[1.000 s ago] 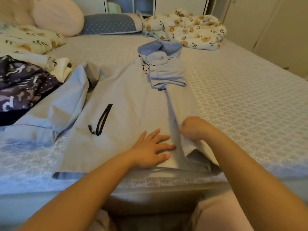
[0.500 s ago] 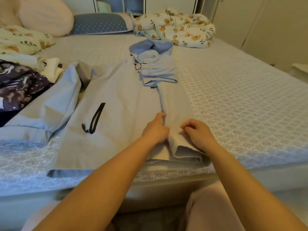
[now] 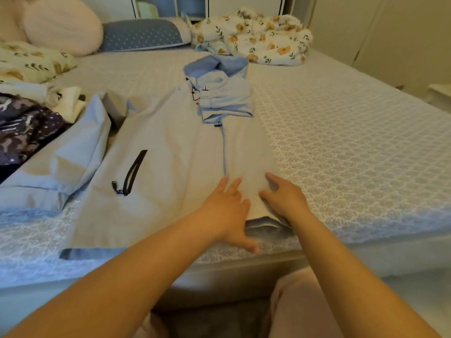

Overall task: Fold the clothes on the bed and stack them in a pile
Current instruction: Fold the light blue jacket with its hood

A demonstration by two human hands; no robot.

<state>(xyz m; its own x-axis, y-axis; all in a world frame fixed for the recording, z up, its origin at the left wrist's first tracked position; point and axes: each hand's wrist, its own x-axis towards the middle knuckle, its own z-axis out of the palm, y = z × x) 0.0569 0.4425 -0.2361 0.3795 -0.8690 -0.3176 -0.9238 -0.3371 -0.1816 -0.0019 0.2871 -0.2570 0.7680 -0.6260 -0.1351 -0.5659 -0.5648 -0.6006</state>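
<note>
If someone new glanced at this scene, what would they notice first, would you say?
Probably the pale blue jacket spread across the bed's near edge, with the left hand and right hand resting flat on its folded right side. Next, the black zipper on its front.

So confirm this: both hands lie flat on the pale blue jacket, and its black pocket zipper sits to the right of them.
Wrong side. The head view shows the black pocket zipper left of the left hand and right hand. Both do lie flat on the pale blue jacket.
</note>
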